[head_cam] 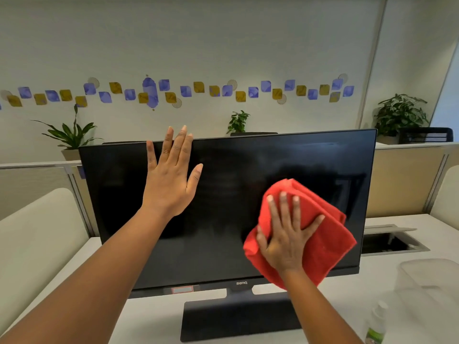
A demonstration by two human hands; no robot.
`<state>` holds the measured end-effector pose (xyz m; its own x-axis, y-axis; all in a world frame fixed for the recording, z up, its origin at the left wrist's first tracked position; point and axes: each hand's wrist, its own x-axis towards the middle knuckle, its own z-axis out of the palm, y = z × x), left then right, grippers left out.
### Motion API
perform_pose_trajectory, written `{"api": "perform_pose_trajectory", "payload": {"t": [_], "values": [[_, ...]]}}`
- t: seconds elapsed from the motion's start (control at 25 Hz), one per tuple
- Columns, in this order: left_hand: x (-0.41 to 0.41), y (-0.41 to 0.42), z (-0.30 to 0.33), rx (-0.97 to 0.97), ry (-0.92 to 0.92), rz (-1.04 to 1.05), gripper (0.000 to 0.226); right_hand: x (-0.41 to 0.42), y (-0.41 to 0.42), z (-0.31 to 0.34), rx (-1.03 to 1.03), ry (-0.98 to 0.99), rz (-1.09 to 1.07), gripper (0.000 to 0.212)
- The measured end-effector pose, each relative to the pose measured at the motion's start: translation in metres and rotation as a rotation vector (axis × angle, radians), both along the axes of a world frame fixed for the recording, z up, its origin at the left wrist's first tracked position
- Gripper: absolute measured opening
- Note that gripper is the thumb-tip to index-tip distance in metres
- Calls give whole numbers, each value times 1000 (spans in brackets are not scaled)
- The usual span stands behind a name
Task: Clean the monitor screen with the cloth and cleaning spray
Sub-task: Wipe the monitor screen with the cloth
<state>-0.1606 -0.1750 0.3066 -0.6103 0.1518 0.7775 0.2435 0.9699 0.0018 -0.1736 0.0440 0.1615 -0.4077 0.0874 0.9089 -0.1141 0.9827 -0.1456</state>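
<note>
The wiping is under way. The right hand [288, 240] presses a folded red cloth [320, 234] flat against the lower right of the monitor screen [223, 209], fingers spread. The left hand [171, 175] braces the top edge, open. The spray bottle [376, 326] stands on the surface [154, 319] near right; the screen's left half looks unwiped yet.

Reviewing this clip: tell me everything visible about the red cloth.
The red cloth looks like soft microfibre, bunched into loose folds rather than spread flat. It lies against the lower right part of the dark monitor screen, its bottom edge hanging over the lower bezel. The right hand presses it to the glass with fingers spread and straight. No stains or dampness can be made out on it.
</note>
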Motion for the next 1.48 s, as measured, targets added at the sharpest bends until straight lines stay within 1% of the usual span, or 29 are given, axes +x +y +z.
{"api": "perform_pose_trajectory", "payload": {"t": [0.08, 0.16, 0.24, 0.32, 0.44, 0.56, 0.68, 0.76, 0.84, 1.04, 1.12, 1.24, 1.36, 1.4, 1.48], "values": [[-2, -1, 0, -7, 2, -3, 64, -4, 3, 20, -159, 24, -39, 71], [-2, -2, 0, -13, 9, 11, 64, -6, -12, 32, -194, 30, -23, 70], [-2, -2, 1, -15, 7, 17, 64, -6, -35, 31, -121, 35, 31, 73], [-1, -1, 4, -32, 5, 13, 63, -3, -58, 19, 15, 24, 84, 75], [5, -14, 4, -60, 38, 26, 64, 2, -72, 2, 175, -6, 107, 72], [12, -52, 1, 39, 87, 147, 65, 2, -70, -3, 200, -10, 107, 68], [15, -89, 0, 131, 54, 225, 65, 3, -74, -2, 188, -15, 98, 66], [14, -97, -1, 111, 14, 199, 64, 3, -83, -2, 179, -24, 101, 67], [12, -96, -2, 125, -3, 146, 63, 5, -97, -6, 215, -39, 116, 69], [9, -98, -7, 162, 12, 135, 65, 7, -125, -24, 389, -52, 172, 68], [9, -100, -9, 156, 19, 134, 65, 10, -130, -35, 468, -72, 178, 72], [8, -100, -9, 161, 26, 119, 64, 16, -127, -57, 612, -106, 197, 80], [8, -101, -9, 159, 25, 112, 64, 20, -110, -69, 727, -119, 195, 80], [8, -102, -8, 153, 23, 110, 64, 20, -104, -67, 739, -119, 186, 80], [7, -104, -8, 142, 19, 103, 63, 19, -99, -54, 675, -121, 163, 81]]}}
